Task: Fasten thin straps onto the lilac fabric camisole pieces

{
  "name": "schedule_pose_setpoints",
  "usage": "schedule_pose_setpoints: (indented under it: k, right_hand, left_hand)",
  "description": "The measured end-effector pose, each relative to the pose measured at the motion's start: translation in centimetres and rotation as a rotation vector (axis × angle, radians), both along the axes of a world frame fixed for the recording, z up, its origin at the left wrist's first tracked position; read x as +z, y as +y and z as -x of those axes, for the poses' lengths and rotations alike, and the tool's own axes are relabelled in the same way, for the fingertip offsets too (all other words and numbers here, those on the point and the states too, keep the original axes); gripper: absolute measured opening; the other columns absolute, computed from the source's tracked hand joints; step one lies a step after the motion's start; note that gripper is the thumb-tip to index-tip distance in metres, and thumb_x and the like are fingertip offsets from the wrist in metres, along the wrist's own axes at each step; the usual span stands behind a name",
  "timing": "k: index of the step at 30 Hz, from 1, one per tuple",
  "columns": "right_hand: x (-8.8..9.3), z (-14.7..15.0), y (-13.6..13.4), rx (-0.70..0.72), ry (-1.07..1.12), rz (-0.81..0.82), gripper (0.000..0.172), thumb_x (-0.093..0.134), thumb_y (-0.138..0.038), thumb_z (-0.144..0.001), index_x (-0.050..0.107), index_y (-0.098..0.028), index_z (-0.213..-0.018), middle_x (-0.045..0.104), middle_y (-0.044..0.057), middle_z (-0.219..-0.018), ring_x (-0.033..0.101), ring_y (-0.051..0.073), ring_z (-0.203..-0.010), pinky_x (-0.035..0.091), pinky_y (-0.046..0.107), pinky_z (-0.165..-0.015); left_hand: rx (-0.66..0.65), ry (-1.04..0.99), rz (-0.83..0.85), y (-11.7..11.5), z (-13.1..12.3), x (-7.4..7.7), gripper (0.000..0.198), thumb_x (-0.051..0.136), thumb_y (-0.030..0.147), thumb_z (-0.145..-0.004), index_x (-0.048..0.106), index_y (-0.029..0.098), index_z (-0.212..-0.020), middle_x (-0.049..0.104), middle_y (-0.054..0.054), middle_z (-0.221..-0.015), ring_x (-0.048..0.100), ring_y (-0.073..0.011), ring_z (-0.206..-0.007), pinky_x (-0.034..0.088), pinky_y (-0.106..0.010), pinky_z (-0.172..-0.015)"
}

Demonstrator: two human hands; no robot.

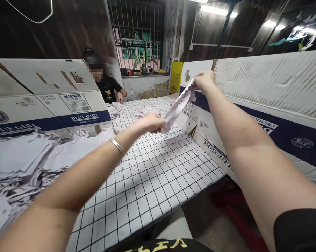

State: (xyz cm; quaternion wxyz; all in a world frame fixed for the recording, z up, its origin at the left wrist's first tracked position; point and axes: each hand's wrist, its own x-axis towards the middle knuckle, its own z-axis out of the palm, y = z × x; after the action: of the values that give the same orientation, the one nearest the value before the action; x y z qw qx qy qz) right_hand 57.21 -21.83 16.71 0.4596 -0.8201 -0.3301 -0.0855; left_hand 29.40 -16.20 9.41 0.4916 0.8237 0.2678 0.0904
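Observation:
A pale lilac-white strip of fabric (177,108) with a wavy edge stretches slantwise between my two hands, above the checked table (147,175). My left hand (155,122) is closed on its lower end. Higher up and to the right, my right hand (205,82) pinches the upper end, in front of a cardboard box wall. On the left of the table lie piles of similar pale fabric pieces (19,154), partly behind my left forearm. A smaller heap of fabric (147,111) rests farther back, just beyond my left hand.
A white and blue cardboard box (76,105) stands at the left. A long cardboard wall (265,87) runs along the right side of the table. Across the table a co-worker (108,87) in a black shirt reaches to fabric. Behind is a barred window (139,38).

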Motion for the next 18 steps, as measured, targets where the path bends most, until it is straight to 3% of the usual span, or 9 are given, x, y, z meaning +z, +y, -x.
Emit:
schedule_pose_setpoints:
  k: [3, 5, 8, 10, 12, 13, 14, 16, 18]
  right_hand:
    - [1.9, 3.3, 2.4, 0.083, -0.167, 0.016, 0.057, 0.014, -0.022, -0.083, 0.053, 0.016, -0.066, 0.059, 0.01, -0.082, 0.059, 0.015, -0.097, 0.037, 0.028, -0.073]
    - [0.2, 7.7, 3.4, 0.223, -0.278, 0.064, 0.058, 0.013, -0.019, -0.084, 0.057, 0.016, -0.073, 0.061, 0.009, -0.086, 0.057, 0.016, -0.104, 0.035, 0.027, -0.08]
    - [-7.2, 15.8, 2.6, 0.56, -0.292, 0.209, 0.032, 0.036, -0.007, -0.086, 0.065, 0.002, -0.095, 0.067, 0.01, -0.101, 0.06, 0.013, -0.096, 0.041, 0.027, -0.084]
    - [-13.6, 20.8, -0.2, 0.823, -0.253, 0.439, 0.029, 0.047, -0.005, -0.082, 0.068, -0.008, -0.101, 0.071, 0.009, -0.095, 0.063, 0.018, -0.091, 0.046, 0.031, -0.081]
    - [-19.1, 24.0, -4.7, 1.092, -0.213, 0.584, 0.034, 0.058, -0.016, -0.08, 0.065, -0.018, -0.113, 0.071, 0.008, -0.098, 0.064, 0.023, -0.09, 0.048, 0.035, -0.079]
    - [-21.0, 24.8, -7.4, 1.155, -0.184, 0.588, 0.039, 0.06, -0.02, -0.08, 0.062, -0.021, -0.119, 0.07, 0.008, -0.101, 0.064, 0.024, -0.09, 0.049, 0.035, -0.077]
    - [-22.5, 24.8, -10.1, 1.137, -0.116, 0.551, 0.04, 0.059, -0.025, -0.082, 0.059, -0.023, -0.123, 0.07, 0.007, -0.103, 0.064, 0.024, -0.093, 0.049, 0.035, -0.078]
    - [-24.1, 23.2, -15.2, 0.923, 0.059, 0.467, 0.035, 0.056, -0.035, -0.086, 0.058, -0.024, -0.119, 0.068, 0.007, -0.104, 0.063, 0.022, -0.093, 0.049, 0.033, -0.076]
    - [-25.3, 20.2, -19.1, 0.49, 0.12, 0.414, 0.03, 0.054, -0.043, -0.086, 0.06, -0.022, -0.107, 0.066, 0.008, -0.099, 0.062, 0.023, -0.089, 0.048, 0.034, -0.073]
  left_hand:
    - [0.015, -0.123, 0.277, -6.0, -2.5, -5.5, 0.016, 0.057, 0.025, -0.08, 0.062, 0.014, -0.069, 0.058, -0.004, -0.056, 0.045, -0.0092, -0.042, 0.032, -0.025, -0.043]
    - [0.071, -0.167, 0.487, -9.9, -4.0, -9.0, 0.017, 0.053, 0.028, -0.082, 0.06, 0.015, -0.074, 0.054, -0.001, -0.053, 0.043, -0.0084, -0.039, 0.029, -0.023, -0.039]
    - [0.064, -0.163, 0.726, -15.0, -4.2, -13.4, 0.021, 0.046, 0.035, -0.087, 0.056, 0.017, -0.083, 0.053, 0.001, -0.055, 0.044, -0.0087, -0.039, 0.03, -0.022, -0.038]
    - [-0.089, -0.039, 0.769, -17.3, -2.2, -15.6, 0.023, 0.042, 0.037, -0.089, 0.054, 0.019, -0.082, 0.056, -0.001, -0.06, 0.046, -0.01, -0.041, 0.033, -0.024, -0.039]
    - [-0.355, 0.103, 0.622, -18.0, 1.9, -17.0, 0.022, 0.043, 0.035, -0.089, 0.056, 0.02, -0.079, 0.061, -0.005, -0.068, 0.053, -0.0129, -0.049, 0.042, -0.027, -0.046]
    - [-0.512, 0.12, 0.46, -17.7, 4.4, -17.5, 0.019, 0.047, 0.033, -0.087, 0.059, 0.021, -0.08, 0.064, -0.007, -0.075, 0.058, -0.0154, -0.058, 0.047, -0.029, -0.054]
    - [-0.551, 0.066, 0.258, -17.0, 7.2, -17.9, 0.016, 0.05, 0.032, -0.086, 0.063, 0.022, -0.088, 0.066, -0.007, -0.086, 0.062, -0.018, -0.073, 0.05, -0.032, -0.067]
    - [-0.521, -0.006, -0.15, -14.6, 12.6, -18.6, 0.017, 0.053, 0.031, -0.085, 0.064, 0.022, -0.094, 0.065, -0.009, -0.094, 0.06, -0.0238, -0.088, 0.049, -0.039, -0.079]
    - [-0.32, 0.016, -0.463, -11.7, 16.8, -19.5, 0.022, 0.043, 0.025, -0.09, 0.063, 0.019, -0.097, 0.062, -0.011, -0.094, 0.057, -0.0254, -0.089, 0.048, -0.042, -0.078]
